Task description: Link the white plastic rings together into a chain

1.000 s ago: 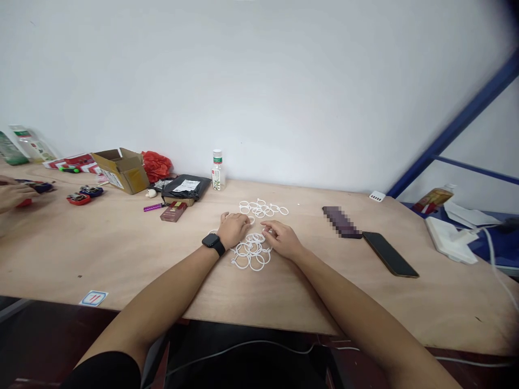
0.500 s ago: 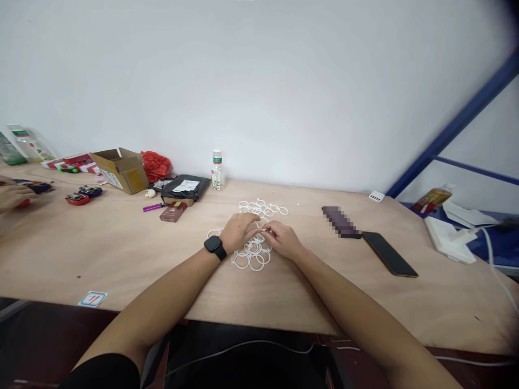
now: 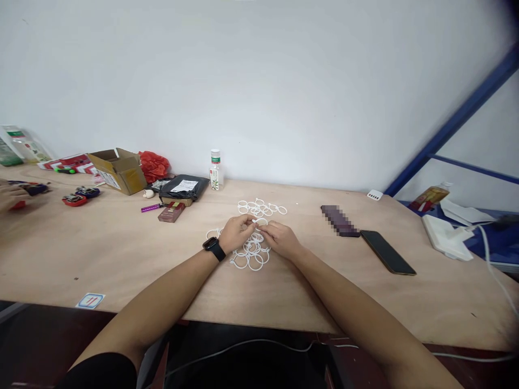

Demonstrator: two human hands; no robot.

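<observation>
Between my fingertips is a white plastic ring [image 3: 263, 221], held over the table. My left hand [image 3: 237, 232], with a black watch on its wrist, pinches the ring's left side. My right hand [image 3: 280, 237] has its thumb and fingers closed on the ring's lower right edge. Beneath and in front of my hands lies a loose pile of similar white rings [image 3: 255, 262], partly covered by my left hand. Farther back, a second group of white rings [image 3: 259, 207] lies flat on the wood.
On the wooden table [image 3: 170, 270] to the left are a dark red box [image 3: 171, 212], a black package [image 3: 184, 186] and an open carton [image 3: 117, 172]. A bottle [image 3: 216, 173] stands by the wall. Right are a phone [image 3: 387, 252] and a pixelated dark object [image 3: 339, 220]. Another person's hand [image 3: 10, 195] shows far left.
The ring in my hands has turned and shows more clearly now. My left fingers have closed into a pinch at its left side. The view has shifted slightly.
</observation>
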